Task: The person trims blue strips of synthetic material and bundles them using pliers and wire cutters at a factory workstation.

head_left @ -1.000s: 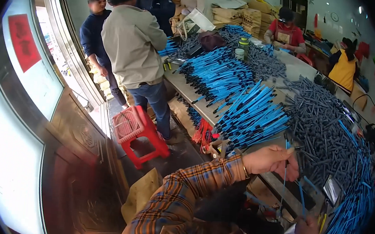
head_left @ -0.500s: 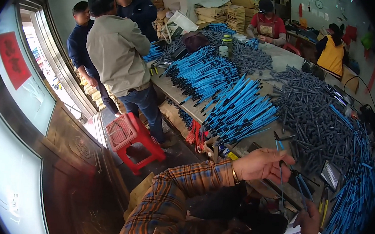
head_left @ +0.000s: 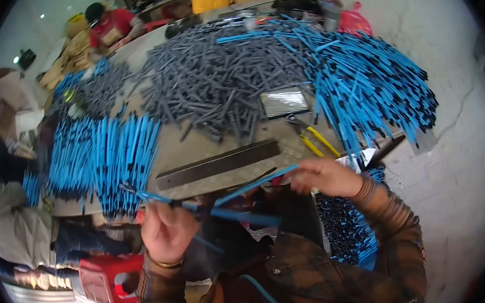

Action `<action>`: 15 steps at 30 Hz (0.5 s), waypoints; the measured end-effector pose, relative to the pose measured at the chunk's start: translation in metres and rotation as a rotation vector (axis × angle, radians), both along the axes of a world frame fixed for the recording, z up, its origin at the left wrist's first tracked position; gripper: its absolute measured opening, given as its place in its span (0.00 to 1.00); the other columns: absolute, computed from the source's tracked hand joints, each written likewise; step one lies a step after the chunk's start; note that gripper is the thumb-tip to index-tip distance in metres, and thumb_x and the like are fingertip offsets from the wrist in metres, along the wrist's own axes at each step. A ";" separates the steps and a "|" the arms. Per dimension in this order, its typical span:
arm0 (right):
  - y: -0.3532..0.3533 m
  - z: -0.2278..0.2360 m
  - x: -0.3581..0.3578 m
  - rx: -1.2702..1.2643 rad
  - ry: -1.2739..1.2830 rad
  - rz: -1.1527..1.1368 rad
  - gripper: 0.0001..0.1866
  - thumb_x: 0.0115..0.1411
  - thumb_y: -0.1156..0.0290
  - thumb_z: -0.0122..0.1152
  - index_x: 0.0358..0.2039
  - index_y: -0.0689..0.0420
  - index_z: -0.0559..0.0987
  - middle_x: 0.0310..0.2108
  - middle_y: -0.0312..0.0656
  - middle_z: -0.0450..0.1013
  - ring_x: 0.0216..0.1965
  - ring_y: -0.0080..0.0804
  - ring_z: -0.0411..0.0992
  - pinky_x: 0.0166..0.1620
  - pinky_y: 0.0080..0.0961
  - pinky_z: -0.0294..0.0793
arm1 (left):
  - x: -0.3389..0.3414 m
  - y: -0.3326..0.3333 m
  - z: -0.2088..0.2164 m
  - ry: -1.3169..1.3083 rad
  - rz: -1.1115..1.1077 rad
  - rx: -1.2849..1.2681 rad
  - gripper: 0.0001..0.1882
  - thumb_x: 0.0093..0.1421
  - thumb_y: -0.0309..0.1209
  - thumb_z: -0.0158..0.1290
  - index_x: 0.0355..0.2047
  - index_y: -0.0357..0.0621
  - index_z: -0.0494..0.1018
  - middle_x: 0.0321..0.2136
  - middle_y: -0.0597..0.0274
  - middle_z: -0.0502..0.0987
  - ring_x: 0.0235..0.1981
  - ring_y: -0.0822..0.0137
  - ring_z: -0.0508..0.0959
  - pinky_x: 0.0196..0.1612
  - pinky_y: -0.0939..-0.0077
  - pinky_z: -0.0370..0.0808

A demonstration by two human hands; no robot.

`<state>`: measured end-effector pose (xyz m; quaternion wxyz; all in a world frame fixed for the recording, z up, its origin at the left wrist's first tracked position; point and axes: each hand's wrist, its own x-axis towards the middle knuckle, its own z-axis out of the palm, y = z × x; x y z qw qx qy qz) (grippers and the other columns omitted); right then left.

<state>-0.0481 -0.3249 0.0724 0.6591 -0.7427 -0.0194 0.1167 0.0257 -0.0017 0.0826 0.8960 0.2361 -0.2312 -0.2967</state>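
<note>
The left hand (head_left: 169, 231) is curled, its fingers closed on some blurry blue sticks (head_left: 237, 215) that poke out both ways in front of the body. The right hand (head_left: 329, 176) pinches the end of one thin blue stick (head_left: 257, 184), which slants down to the left. Just past them, a dark flat bar (head_left: 218, 164) lies near the edge of the surface (head_left: 165, 139). Pliers with yellow handles (head_left: 315, 140) are to its right, near a shiny packet (head_left: 284, 102). Farther back is a big heap of gray tubes (head_left: 203, 73), between blue bundles (head_left: 123, 158) on the left and a blue pile (head_left: 369, 82) on the right. Far off, a person in red (head_left: 115, 28) sits bent over.
</note>
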 end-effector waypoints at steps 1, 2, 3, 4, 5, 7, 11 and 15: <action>-0.016 0.009 0.000 -0.197 -0.108 -0.076 0.14 0.61 0.66 0.48 0.43 0.62 0.71 0.29 0.39 0.72 0.30 0.24 0.71 0.35 0.20 0.72 | 0.000 -0.003 -0.004 0.002 -0.036 -0.011 0.17 0.62 0.43 0.40 0.31 0.42 0.69 0.19 0.56 0.71 0.18 0.69 0.67 0.24 0.76 0.62; -0.038 0.017 0.006 -0.387 -0.361 -0.218 0.13 0.61 0.66 0.48 0.41 0.62 0.72 0.28 0.37 0.72 0.29 0.22 0.71 0.34 0.19 0.71 | 0.001 -0.004 -0.007 -0.035 -0.063 0.073 0.16 0.62 0.42 0.41 0.33 0.40 0.69 0.18 0.57 0.71 0.16 0.71 0.66 0.22 0.78 0.61; -0.065 0.025 0.014 -0.575 -0.617 -0.346 0.13 0.61 0.66 0.48 0.40 0.61 0.72 0.26 0.35 0.72 0.27 0.20 0.70 0.32 0.18 0.71 | 0.000 -0.004 -0.010 -0.075 -0.079 0.163 0.17 0.61 0.40 0.42 0.35 0.38 0.70 0.16 0.58 0.70 0.14 0.73 0.64 0.20 0.79 0.60; -0.090 0.034 0.029 -0.645 -0.583 -0.463 0.11 0.61 0.66 0.47 0.37 0.61 0.73 0.26 0.34 0.72 0.26 0.19 0.69 0.31 0.17 0.71 | -0.003 0.000 -0.013 -0.115 -0.078 0.262 0.17 0.61 0.39 0.42 0.37 0.36 0.70 0.15 0.59 0.70 0.12 0.74 0.62 0.18 0.81 0.59; -0.117 0.047 0.041 -0.731 -0.538 -0.593 0.11 0.61 0.66 0.46 0.34 0.60 0.73 0.25 0.33 0.71 0.25 0.18 0.68 0.29 0.16 0.70 | -0.003 0.001 -0.019 -0.115 -0.094 0.255 0.17 0.61 0.39 0.42 0.37 0.36 0.70 0.15 0.59 0.70 0.12 0.74 0.62 0.18 0.81 0.59; -0.167 0.053 0.073 -0.680 -0.496 -0.783 0.12 0.61 0.63 0.47 0.30 0.60 0.73 0.24 0.33 0.71 0.23 0.17 0.67 0.27 0.16 0.69 | -0.001 0.002 -0.031 -0.104 -0.212 0.491 0.18 0.60 0.36 0.44 0.41 0.32 0.69 0.14 0.59 0.70 0.12 0.75 0.63 0.17 0.83 0.58; -0.214 0.032 0.152 -0.690 -0.103 -0.756 0.13 0.56 0.62 0.50 0.31 0.60 0.74 0.25 0.38 0.72 0.24 0.24 0.70 0.27 0.21 0.71 | 0.000 0.011 -0.047 -0.003 -0.281 0.679 0.18 0.60 0.34 0.44 0.43 0.30 0.69 0.15 0.58 0.71 0.13 0.77 0.63 0.17 0.84 0.59; -0.234 -0.007 0.202 -1.162 -0.038 -0.764 0.13 0.54 0.63 0.50 0.32 0.60 0.74 0.28 0.47 0.74 0.27 0.40 0.72 0.32 0.33 0.73 | 0.005 0.013 -0.062 0.072 -0.354 0.738 0.17 0.60 0.34 0.45 0.42 0.33 0.70 0.15 0.56 0.71 0.13 0.75 0.64 0.18 0.82 0.59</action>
